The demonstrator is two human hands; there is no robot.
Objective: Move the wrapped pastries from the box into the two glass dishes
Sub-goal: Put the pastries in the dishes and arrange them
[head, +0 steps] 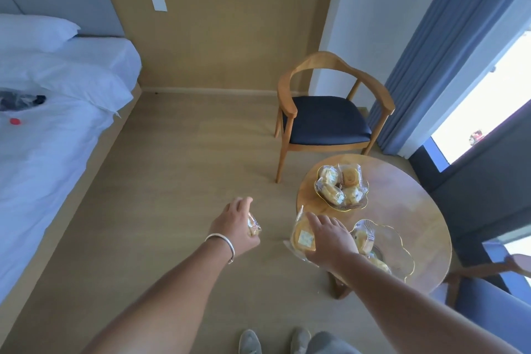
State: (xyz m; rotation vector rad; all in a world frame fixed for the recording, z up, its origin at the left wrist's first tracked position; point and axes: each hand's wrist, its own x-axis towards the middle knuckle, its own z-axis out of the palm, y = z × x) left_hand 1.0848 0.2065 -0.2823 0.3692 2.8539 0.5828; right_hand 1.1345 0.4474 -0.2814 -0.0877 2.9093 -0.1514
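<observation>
My left hand (235, 223) grips one wrapped pastry (253, 225) over the floor; my right hand (330, 238) holds another pastry (301, 237) at the bench (408, 198) edge, beside the near glass dish (398, 250); the far dish (342, 187) is heaped with pastries

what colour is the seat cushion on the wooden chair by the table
The seat cushion is dark navy, almost black, set in a light wooden frame; the head view shows it.

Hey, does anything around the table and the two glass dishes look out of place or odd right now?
Nothing spilled or damaged. The far glass dish is heaped with wrapped pastries, one wrapper poking past its rim; the near glass dish holds fewer. The box isn't in view. Each hand, left hand and right hand, holds one pastry.
</observation>
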